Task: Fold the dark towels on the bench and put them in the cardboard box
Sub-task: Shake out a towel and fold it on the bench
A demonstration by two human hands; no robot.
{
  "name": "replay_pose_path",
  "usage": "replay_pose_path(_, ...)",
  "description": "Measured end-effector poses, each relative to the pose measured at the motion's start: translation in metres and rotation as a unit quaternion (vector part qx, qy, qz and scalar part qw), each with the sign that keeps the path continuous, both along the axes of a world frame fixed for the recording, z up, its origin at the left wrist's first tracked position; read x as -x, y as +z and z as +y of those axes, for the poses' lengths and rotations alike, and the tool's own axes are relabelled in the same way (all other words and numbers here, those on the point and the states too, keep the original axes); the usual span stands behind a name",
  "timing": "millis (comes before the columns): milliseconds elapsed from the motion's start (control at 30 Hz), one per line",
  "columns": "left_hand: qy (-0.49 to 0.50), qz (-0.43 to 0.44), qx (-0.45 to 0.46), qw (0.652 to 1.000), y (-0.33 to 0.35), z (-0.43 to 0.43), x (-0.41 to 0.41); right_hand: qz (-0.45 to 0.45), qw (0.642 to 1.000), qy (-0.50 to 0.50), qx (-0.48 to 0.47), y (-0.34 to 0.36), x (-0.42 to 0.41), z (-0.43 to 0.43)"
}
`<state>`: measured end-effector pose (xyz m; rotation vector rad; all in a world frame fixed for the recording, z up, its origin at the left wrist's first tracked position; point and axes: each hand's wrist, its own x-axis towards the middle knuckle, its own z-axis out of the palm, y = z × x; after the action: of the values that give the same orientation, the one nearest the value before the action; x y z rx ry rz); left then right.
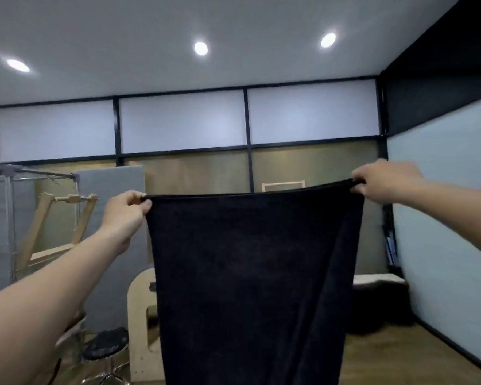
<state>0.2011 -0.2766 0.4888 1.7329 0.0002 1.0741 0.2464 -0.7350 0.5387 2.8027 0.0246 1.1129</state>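
The room had a white ceiling with round recessed lights, frosted panels in black frames and a wooden floor; neither table nor cardboard box showed. Between the hands hung the dark towel (250,273), stretched by its top edge and dropping out of view below them. The left hand (125,211) pinched one upper corner; the right hand (381,180) gripped the other, slightly higher. The cloth looked thick, matte and softly napped, with a loose vertical fold under the right hand. That slack side could skew the fold, and a corner pinch might slip under the towel's weight.
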Motion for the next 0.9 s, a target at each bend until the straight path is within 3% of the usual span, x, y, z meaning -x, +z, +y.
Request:
replay_pose_path(67,0.021,-0.095,-0.001,0.995,0.071,-0.006,0.003,-0.161,0.985,0.002,-0.067,0.08,0.023,-0.004)
replay_pose_path(133,0.034,-0.193,0.071,0.978,0.145,-0.008,0.007,-0.261,0.942,0.081,-0.194,0.14,0.039,0.002)
replay_pose_path(200,0.023,-0.211,0.131,0.969,0.182,-0.014,0.004,-0.257,0.914,0.162,-0.27,0.156,0.045,0.018)
replay_pose_path(267,0.0,-0.157,0.134,0.979,0.172,-0.023,-0.008,-0.201,0.895,0.2,-0.345,0.135,0.041,0.026)
replay_pose_path(333,-0.011,-0.088,0.095,0.992,0.141,-0.027,-0.016,-0.162,0.874,0.211,-0.406,0.108,0.032,0.019)
replay_pose_path(400,0.027,-0.058,0.026,0.998,0.123,-0.022,-0.013,-0.155,0.878,0.184,-0.414,0.095,0.026,0.002)
replay_pose_path(500,0.046,-0.14,-0.046,0.988,0.159,-0.013,0.004,-0.136,0.867,0.237,-0.417,0.123,0.041,-0.02)
replay_pose_path(533,0.039,-0.171,-0.062,0.982,0.18,-0.017,0.017,-0.168,0.857,0.256,-0.414,0.145,0.055,-0.024)
replay_pose_path(600,0.032,-0.235,-0.056,0.97,0.235,-0.021,0.033,-0.305,0.806,0.29,-0.417,0.195,0.087,-0.028)
replay_pose_path(667,0.038,-0.272,-0.032,0.961,0.279,-0.035,0.052,-0.348,0.753,0.307,-0.466,0.229,0.101,-0.022)
replay_pose_path(733,0.044,-0.257,-0.025,0.965,0.282,-0.051,0.055,-0.295,0.784,0.292,-0.461,0.224,0.085,-0.011)
replay_pose_path(800,0.046,-0.184,-0.024,0.982,0.246,-0.061,0.037,-0.189,0.824,0.291,-0.447,0.183,0.053,-0.003)
replay_pose_path(900,-0.066,-0.034,0.039,0.997,0.155,-0.054,-0.001,-0.087,0.805,0.295,-0.507,0.087,0.01,-0.005)
